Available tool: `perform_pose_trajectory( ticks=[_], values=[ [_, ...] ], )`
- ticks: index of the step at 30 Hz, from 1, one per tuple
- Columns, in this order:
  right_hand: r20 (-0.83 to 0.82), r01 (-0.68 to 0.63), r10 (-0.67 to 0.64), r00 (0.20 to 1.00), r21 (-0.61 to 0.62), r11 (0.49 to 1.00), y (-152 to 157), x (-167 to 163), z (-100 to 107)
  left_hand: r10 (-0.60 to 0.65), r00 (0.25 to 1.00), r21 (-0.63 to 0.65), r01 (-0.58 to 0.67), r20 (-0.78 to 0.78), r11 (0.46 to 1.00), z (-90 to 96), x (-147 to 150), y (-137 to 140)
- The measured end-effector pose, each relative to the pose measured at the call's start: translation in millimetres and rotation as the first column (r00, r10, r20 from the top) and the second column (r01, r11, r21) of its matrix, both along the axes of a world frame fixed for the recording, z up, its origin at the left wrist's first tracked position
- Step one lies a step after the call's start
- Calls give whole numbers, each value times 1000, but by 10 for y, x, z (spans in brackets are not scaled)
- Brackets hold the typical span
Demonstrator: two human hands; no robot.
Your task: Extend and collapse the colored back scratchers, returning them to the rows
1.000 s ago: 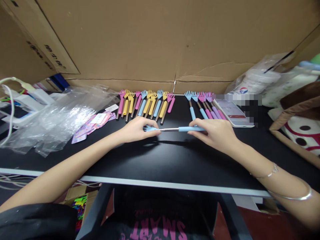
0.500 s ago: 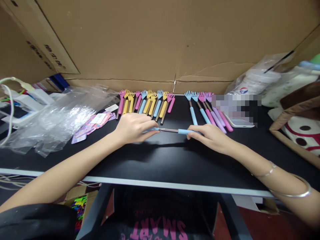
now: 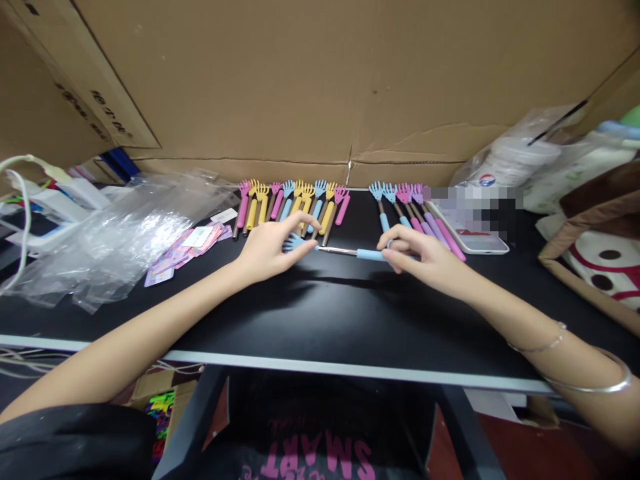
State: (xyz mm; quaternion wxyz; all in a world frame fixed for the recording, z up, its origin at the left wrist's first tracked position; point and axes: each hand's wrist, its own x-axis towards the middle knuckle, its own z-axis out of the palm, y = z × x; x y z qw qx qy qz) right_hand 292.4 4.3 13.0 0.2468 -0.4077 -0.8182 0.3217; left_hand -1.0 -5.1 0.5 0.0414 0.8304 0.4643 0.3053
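A light-blue back scratcher (image 3: 338, 251) with a metal shaft is held level above the black table. My right hand (image 3: 423, 257) pinches its blue handle between thumb and fingers. At the clawed end, my left hand (image 3: 275, 247) has its thumb and fingers apart around the blue head (image 3: 294, 243); the thumb lies by the neck, and whether it touches cannot be made out. Behind my left hand lies a row of pink, yellow and blue back scratchers (image 3: 327, 217). Past my right hand is a second group of blue, pink and purple ones (image 3: 437, 230), partly covered by that hand.
Clear plastic bags (image 3: 110, 233) and a fan of printed cards (image 3: 187, 247) lie at left near a white power strip (image 3: 75, 197). A phone (image 3: 483, 243), a bagged cup (image 3: 520, 160) and a cloth bag (image 3: 600, 260) are at right. Cardboard (image 3: 320, 80) walls the back.
My left hand has loosened from the scratcher's head, its fingers now spread and the claws showing. The scratcher has risen slightly in view. My right hand keeps hold of the handle.
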Motion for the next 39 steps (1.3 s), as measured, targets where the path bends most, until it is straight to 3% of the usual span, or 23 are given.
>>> perform_pose_trajectory(
  ticks=[6,11,14,17,19,23,27,30,32,35,37,39],
  values=[
    [-230,80,-163,959,-333,940,55,26,72,-34,942,-257,126,335,958,31,16,35],
    [-284,106,-249,926,-436,894,127,58,-12,147,856,-517,154,495,842,27,27,73],
    [-288,104,-243,926,-424,900,138,64,-35,131,857,-580,217,498,785,35,5,95],
    [-239,80,-193,952,-416,906,124,61,-13,21,913,-677,286,406,678,60,-12,82],
    [-203,64,-154,967,-394,917,115,61,3,-45,936,-703,294,350,648,79,-14,62],
    [-157,56,-110,981,-314,948,107,61,7,-108,960,-658,258,260,707,98,-12,41],
    [-53,78,-89,995,-191,979,87,62,7,-127,982,-507,180,138,843,85,-15,54],
    [8,53,-53,999,0,999,60,69,18,-116,990,-364,136,79,921,64,-23,55],
    [74,49,-61,995,161,986,39,74,22,-89,995,-297,98,43,950,51,-28,48],
    [239,66,-173,955,397,915,6,76,15,-64,998,-223,63,3,973,39,-32,35],
    [309,52,-228,923,487,872,-12,71,7,-62,998,-190,59,-9,980,36,-32,27],
    [330,32,-227,916,504,863,-22,64,2,-57,998,-163,55,-10,985,34,-32,22]
  ],
)
